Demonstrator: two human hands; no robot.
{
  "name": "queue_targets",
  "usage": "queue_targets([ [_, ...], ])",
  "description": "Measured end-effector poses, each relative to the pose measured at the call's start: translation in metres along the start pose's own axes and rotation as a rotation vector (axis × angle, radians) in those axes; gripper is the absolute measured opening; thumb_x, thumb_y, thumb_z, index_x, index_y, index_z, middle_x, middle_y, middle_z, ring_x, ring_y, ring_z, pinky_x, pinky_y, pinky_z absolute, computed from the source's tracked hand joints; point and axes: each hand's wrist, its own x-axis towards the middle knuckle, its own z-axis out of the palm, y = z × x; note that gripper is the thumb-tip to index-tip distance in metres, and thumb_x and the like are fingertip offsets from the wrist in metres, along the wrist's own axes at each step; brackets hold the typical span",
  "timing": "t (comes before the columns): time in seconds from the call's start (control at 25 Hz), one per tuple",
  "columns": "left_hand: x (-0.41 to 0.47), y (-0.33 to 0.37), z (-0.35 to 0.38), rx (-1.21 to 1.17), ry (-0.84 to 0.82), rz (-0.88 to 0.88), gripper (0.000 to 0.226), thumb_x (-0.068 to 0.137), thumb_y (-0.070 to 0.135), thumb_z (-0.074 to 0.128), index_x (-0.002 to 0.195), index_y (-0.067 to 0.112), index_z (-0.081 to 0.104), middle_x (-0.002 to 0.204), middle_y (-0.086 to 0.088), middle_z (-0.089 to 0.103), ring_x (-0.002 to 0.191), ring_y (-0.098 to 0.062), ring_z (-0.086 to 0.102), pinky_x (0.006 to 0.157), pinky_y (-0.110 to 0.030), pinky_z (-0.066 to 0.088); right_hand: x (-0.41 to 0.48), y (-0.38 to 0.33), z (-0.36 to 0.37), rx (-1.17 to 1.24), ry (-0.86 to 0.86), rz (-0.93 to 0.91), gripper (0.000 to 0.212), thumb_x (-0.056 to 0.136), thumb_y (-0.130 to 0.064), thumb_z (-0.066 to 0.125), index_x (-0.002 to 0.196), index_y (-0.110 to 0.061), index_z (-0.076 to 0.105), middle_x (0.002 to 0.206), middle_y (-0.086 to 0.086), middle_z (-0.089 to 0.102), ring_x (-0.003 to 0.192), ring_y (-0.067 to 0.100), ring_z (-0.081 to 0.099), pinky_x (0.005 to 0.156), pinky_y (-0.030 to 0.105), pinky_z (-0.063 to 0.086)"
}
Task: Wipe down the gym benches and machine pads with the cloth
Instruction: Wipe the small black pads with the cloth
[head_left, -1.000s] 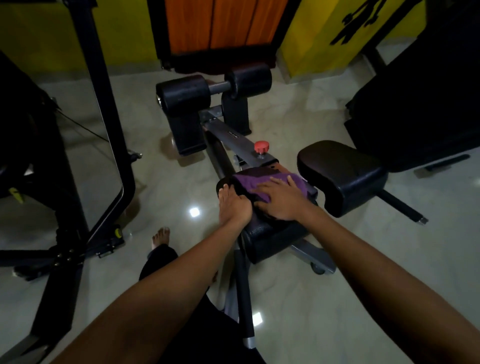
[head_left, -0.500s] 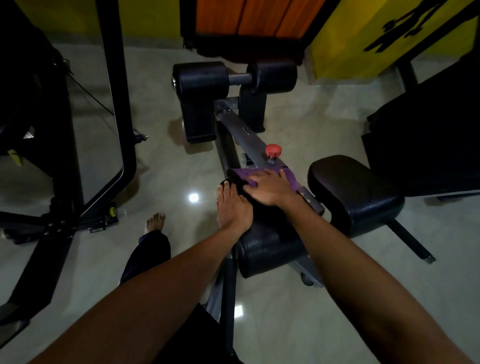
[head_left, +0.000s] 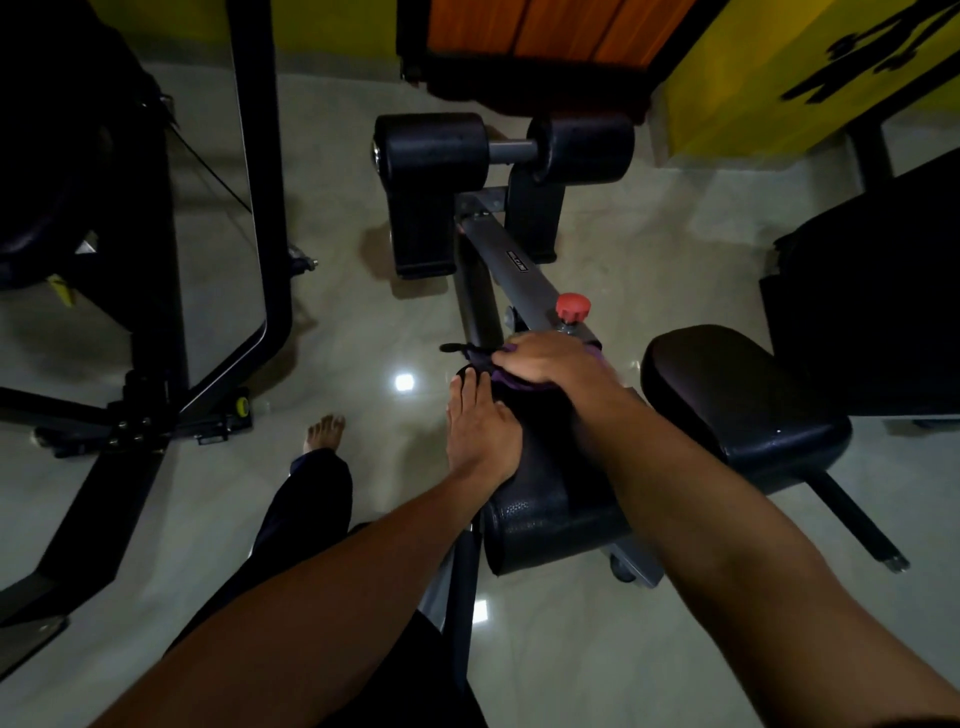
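A black padded roller (head_left: 545, 519) of the gym machine lies in front of me, running away toward a grey steel arm. My left hand (head_left: 480, 426) rests flat on the pad's left side with straight fingers. My right hand (head_left: 545, 358) presses the purple cloth (head_left: 511, 383) onto the pad's far end, just below the red knob (head_left: 573, 306). Most of the cloth is hidden under that hand; only a purple edge shows beneath the palm.
A second black pad (head_left: 743, 400) sits to the right. Two foam rollers (head_left: 498, 148) stand further along the grey arm (head_left: 514, 265). A black machine frame (head_left: 260, 208) stands left. My bare foot (head_left: 324, 434) is on the shiny tiled floor.
My right hand has slid the cloth away from me along the pad toward the red knob, and the cloth is bunched under it. The left hand stays on the pad. The camera moved closer.
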Motion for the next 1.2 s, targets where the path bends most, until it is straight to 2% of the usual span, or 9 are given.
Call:
queue_targets([
  [0.12,0.001,0.001,0.0,-0.002,0.011,0.024,0.059,0.102,0.016,0.033,0.159,0.011,0.02,0.167,-0.005,0.015,0.155,-0.019,0.003,0.127,-0.035,0.004,0.011,-0.017,-0.003,-0.01,-0.024,-0.029,0.069,0.083,-0.075,0.031,0.123,-0.029,0.063,0.135,0.012,0.061,0.121,0.035,0.056,0.094,0.048,0.041],
  [0.24,0.0,0.003,-0.001,0.035,-0.017,-0.014,0.056,0.105,0.019,0.031,0.159,0.011,0.02,0.168,-0.004,0.01,0.155,-0.017,-0.002,0.125,-0.031,0.0,-0.009,0.025,0.007,0.139,0.142,0.077,0.068,0.085,-0.073,0.037,0.135,-0.031,0.055,0.141,0.013,0.057,0.126,0.037,0.054,0.102,0.049,0.042],
  [0.4,-0.001,0.005,-0.003,0.055,-0.02,-0.017,0.055,0.106,0.021,0.03,0.159,0.011,0.021,0.169,-0.004,0.01,0.155,-0.018,-0.003,0.125,-0.032,0.0,-0.029,0.044,0.02,0.242,0.281,0.255,0.059,0.092,-0.065,0.043,0.137,-0.029,0.055,0.139,0.012,0.059,0.124,0.037,0.056,0.1,0.043,0.044],
  [0.48,-0.002,0.005,-0.004,0.054,-0.03,-0.012,0.055,0.106,0.021,0.029,0.159,0.011,0.02,0.169,-0.004,0.009,0.155,-0.018,-0.004,0.125,-0.031,-0.001,-0.034,0.024,0.019,0.185,0.28,0.215,0.061,0.092,-0.065,0.042,0.141,-0.031,0.053,0.147,0.008,0.053,0.133,0.036,0.049,0.109,0.048,0.038],
  [0.6,0.0,0.002,-0.004,0.037,-0.032,0.003,0.055,0.105,0.019,0.03,0.159,0.009,0.023,0.168,-0.005,0.011,0.155,-0.019,-0.001,0.126,-0.033,-0.001,-0.066,0.007,0.034,0.1,0.31,0.026,0.061,0.094,-0.065,0.044,0.145,-0.032,0.049,0.156,0.003,0.042,0.146,0.034,0.032,0.122,0.06,0.013],
  [0.72,0.001,0.001,-0.004,0.037,-0.026,0.025,0.056,0.102,0.016,0.032,0.158,0.01,0.025,0.167,-0.007,0.016,0.155,-0.022,0.003,0.126,-0.035,0.001,-0.121,0.024,0.062,0.084,0.371,-0.105,0.06,0.097,-0.062,0.047,0.148,-0.031,0.047,0.159,-0.003,0.04,0.151,0.025,0.025,0.125,0.057,0.005],
  [0.96,0.002,0.002,-0.004,0.098,-0.053,-0.004,0.055,0.106,0.022,0.028,0.159,0.009,0.019,0.169,-0.005,0.008,0.155,-0.021,-0.002,0.126,-0.033,0.0,-0.1,0.052,0.042,0.218,0.334,0.163,0.063,0.09,-0.061,0.046,0.143,-0.027,0.052,0.157,0.0,0.041,0.139,0.032,0.043,0.112,0.051,0.034],
  [1.08,0.002,0.0,-0.001,0.113,-0.05,0.013,0.055,0.106,0.021,0.029,0.159,0.009,0.019,0.169,-0.006,0.008,0.155,-0.021,-0.003,0.126,-0.033,0.0,-0.095,0.01,0.049,0.19,0.326,0.126,0.059,0.094,-0.055,0.045,0.145,-0.026,0.051,0.158,0.0,0.041,0.15,0.028,0.026,0.124,0.055,0.008],
  [1.2,0.008,-0.005,0.0,0.117,-0.073,0.016,0.056,0.105,0.02,0.029,0.159,0.008,0.019,0.168,-0.007,0.009,0.155,-0.022,-0.003,0.126,-0.033,-0.001,-0.154,-0.003,0.08,0.183,0.414,0.045,0.064,0.094,-0.059,0.038,0.15,-0.031,0.046,0.16,-0.006,0.038,0.154,0.022,0.019,0.126,0.051,-0.003],
])
